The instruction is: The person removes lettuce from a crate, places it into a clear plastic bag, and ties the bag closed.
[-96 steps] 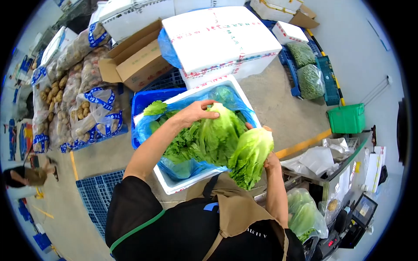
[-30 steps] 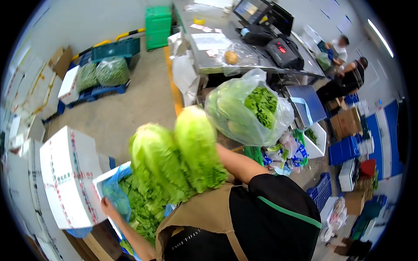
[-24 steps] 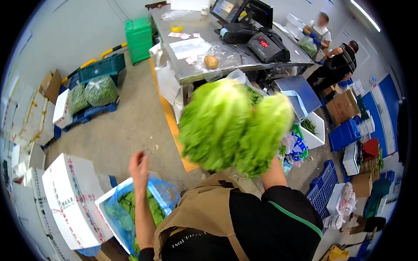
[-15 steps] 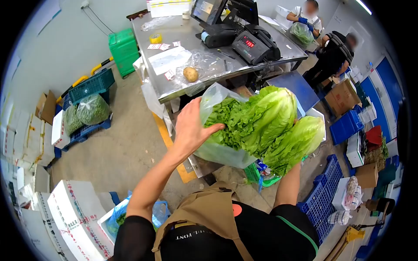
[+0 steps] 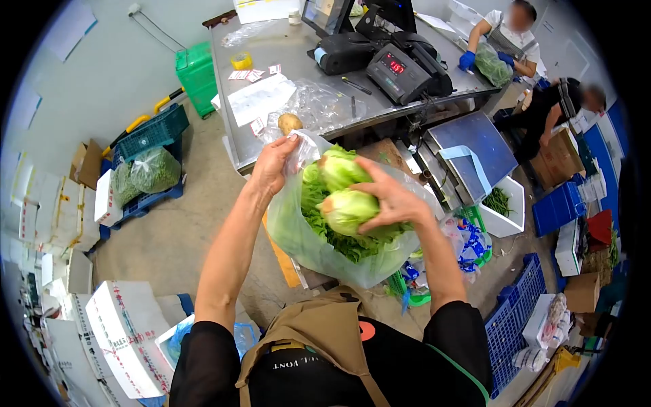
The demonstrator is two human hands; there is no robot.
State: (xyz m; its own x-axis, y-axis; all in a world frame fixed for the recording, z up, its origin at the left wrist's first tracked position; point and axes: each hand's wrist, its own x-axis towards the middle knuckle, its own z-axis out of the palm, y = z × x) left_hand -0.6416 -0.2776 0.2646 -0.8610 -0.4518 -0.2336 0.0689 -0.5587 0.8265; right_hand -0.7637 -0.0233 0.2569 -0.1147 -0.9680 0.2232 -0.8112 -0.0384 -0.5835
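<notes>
A large translucent plastic bag [image 5: 291, 230] hangs open in front of the metal table's edge, with leafy green lettuce inside. My left hand [image 5: 274, 163] pinches the bag's upper left rim, just below a potato [image 5: 289, 123]. Two lettuce heads [image 5: 349, 209] lie at the bag's mouth, their pale stem ends up and to the left. My right hand [image 5: 390, 197] is wrapped over the lower of these heads from the right, somewhat blurred. The bag's bottom and the lower leaves show only through the plastic.
The metal table [image 5: 237, 142] carries a scale display [image 5: 397, 71], yellow tape [image 5: 241, 61] and papers. A blue platform [image 5: 475, 149] stands right of the bag. White foam boxes [image 5: 125, 339] are at lower left, a blue pallet [image 5: 514, 319] at lower right. Two other people are at upper right.
The lettuce in my right hand has moved left and into the bag's mouth, stem ends now facing left. My left hand has moved up and left and closed on the bag's rim.
</notes>
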